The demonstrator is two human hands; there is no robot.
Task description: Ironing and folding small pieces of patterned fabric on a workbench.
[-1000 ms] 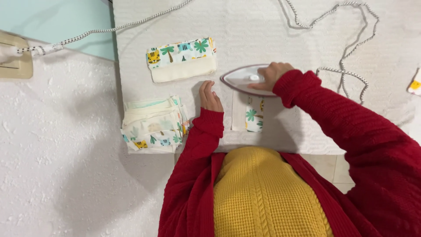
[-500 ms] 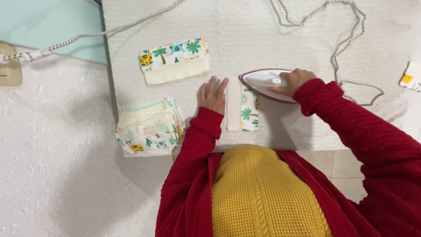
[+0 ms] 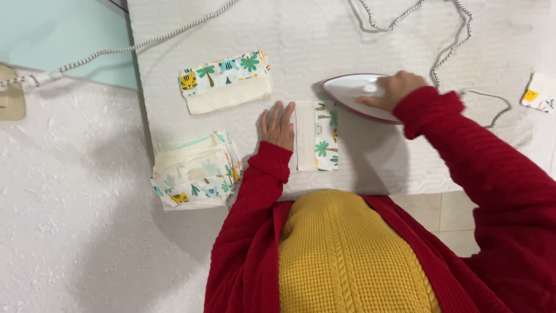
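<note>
The cloth (image 3: 317, 136), a narrow folded strip, half cream, half printed with green palms, lies on the white bench (image 3: 359, 40). The left hand (image 3: 277, 124) rests flat, open, beside it; the right hand (image 3: 394, 90) grips the iron (image 3: 356, 93).

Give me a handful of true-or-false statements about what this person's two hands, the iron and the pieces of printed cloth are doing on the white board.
1. The right hand grips the white iron with the dark red rim. True.
2. The iron sits squarely on top of the small folded cream and animal-print cloth piece. False: it lies up and to the right of that piece, at most near its top corner.
3. The left hand lies flat on the white padded board, just left of that piece. True.
4. The stack of folded print cloths lies to the right of the iron. False: it lies at the board's near left corner.
5. A single folded print cloth lies apart from the stack, farther up the board. True.
</note>
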